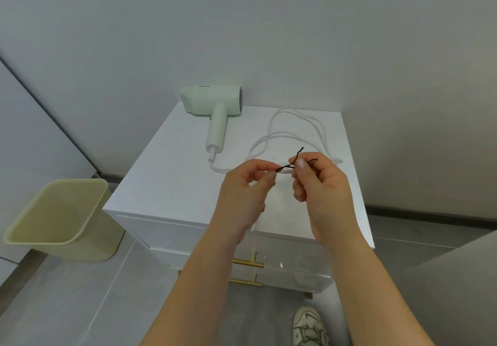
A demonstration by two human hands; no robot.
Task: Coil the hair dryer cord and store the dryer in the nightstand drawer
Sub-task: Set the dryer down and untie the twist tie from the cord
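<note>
Two hands raised over the nightstand (166,173), close together. Left hand (243,192) and right hand (320,189) each pinch a thin black tie (298,154) between thumb and forefinger; the other fingers (298,192) are curled. Tie ends stick up and out to the right. Cannot tell whether the tie touches the cord below it.

Dryer (215,101), pale green, lies at the back of the nightstand top, handle toward the person. White cord (317,125) runs from the handle base and lies in loose loops to the right, uncoiled, passing under the hands.

Drawers closed, gold handles (247,263). Beige bin (53,211) on the floor just left of the nightstand. Shoe (309,327) at the bottom edge.
</note>
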